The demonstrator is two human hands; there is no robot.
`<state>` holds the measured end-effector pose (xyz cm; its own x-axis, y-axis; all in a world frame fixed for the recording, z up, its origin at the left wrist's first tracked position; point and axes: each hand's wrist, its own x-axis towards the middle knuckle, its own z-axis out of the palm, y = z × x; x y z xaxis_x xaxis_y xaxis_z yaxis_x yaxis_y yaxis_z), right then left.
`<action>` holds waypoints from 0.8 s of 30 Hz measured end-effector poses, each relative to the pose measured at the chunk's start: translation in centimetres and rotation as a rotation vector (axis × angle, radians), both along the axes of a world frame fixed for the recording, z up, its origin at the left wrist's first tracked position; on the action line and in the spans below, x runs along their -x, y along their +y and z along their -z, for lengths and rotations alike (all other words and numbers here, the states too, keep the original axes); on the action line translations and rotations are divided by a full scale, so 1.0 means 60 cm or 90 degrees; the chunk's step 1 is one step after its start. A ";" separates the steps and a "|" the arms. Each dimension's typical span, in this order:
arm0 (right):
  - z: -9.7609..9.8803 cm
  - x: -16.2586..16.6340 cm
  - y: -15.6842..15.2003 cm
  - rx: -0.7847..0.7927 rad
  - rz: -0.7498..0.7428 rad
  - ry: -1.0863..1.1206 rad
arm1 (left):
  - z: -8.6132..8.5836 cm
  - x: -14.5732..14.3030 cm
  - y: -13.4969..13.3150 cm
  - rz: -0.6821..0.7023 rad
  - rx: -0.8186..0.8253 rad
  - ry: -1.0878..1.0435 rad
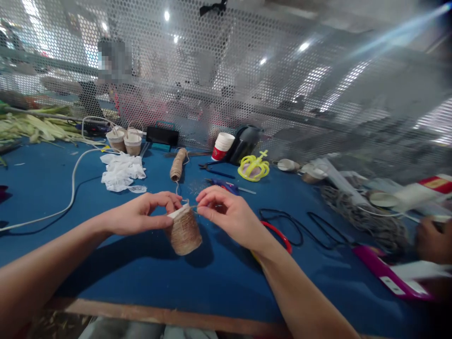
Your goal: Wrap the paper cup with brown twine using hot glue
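My left hand [141,214] grips the rim of a small cup wrapped in brown twine [184,230], held just above the blue table [106,263]. My right hand [229,212] pinches the loose twine strand at the cup's rim. The strand runs back to a twine spool [177,164] lying farther up the table. Both hands have their fingers closed.
White cloth [121,172], two wrapped cups [124,140], a paper cup stack [222,146], a yellow crown shape [253,167], pliers [212,168], blue scissors [228,186], a white cable [72,188] and black cords [300,226] lie around. Another person's hand [432,240] is at right. A perforated screen [247,70] stands behind.
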<state>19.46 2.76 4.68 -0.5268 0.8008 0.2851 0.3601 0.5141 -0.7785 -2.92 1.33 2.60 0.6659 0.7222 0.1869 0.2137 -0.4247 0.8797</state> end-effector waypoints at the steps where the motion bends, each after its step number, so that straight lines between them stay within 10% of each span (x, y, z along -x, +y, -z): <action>1: 0.001 -0.001 -0.002 0.003 0.003 0.007 | -0.002 -0.001 -0.001 0.005 0.011 -0.005; 24: -0.004 -0.010 -0.026 -0.008 0.026 -0.159 | -0.004 -0.005 -0.009 0.044 0.124 -0.051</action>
<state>20.08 1.17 4.89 -0.5498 0.8200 0.1592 0.5614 0.5039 -0.6565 -2.64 0.80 2.83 0.7036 0.7032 0.1026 0.1160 -0.2560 0.9597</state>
